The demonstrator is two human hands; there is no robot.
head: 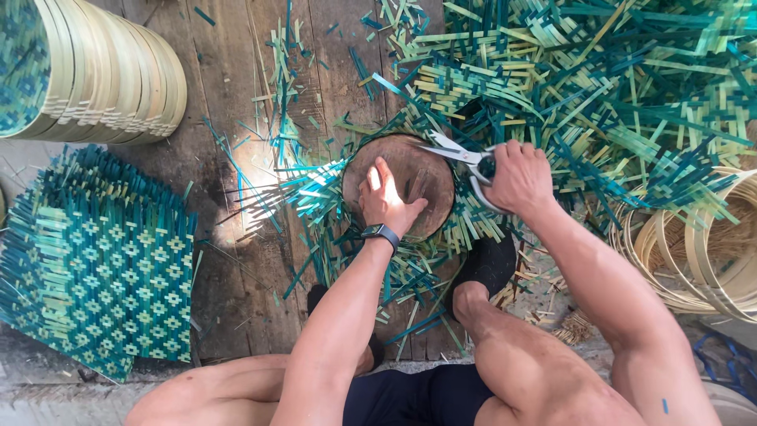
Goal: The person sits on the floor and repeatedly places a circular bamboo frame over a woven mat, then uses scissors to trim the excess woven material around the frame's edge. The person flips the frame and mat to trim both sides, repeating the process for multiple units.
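Head view: a round wooden disc (402, 183) is seen pressed flat onto a woven green-and-teal mat (315, 193), whose loose strip ends fan out past the disc's rim on all sides. The left hand (386, 201) is laid palm-down on the disc with the fingers spread, so the disc and the mat under it are pinned rather than gripped. A dark wristwatch (382, 233) is worn on that wrist. The right hand (516, 177) is clenched through the loops of a pair of metal scissors (461, 156), held just beside the disc at its upper right edge. The scissors' long axis runs from the hand leftward and slightly up, so the blades are laid across the disc's rim, where the protruding strips lie. The right hand is the nearer one to that edge; the left is at the disc's middle.

Everything rests on a plank floor (229, 260), not a table. A heap of cut strip offcuts (599, 87) is spread at the upper right. A stack of square woven mats (95, 260) lies to the left. Above it, nested bamboo hoops (118, 75) are stacked, with woven panels seen inside them. At the right, more bamboo hoops (702, 252) are nested, and these appear unfilled.
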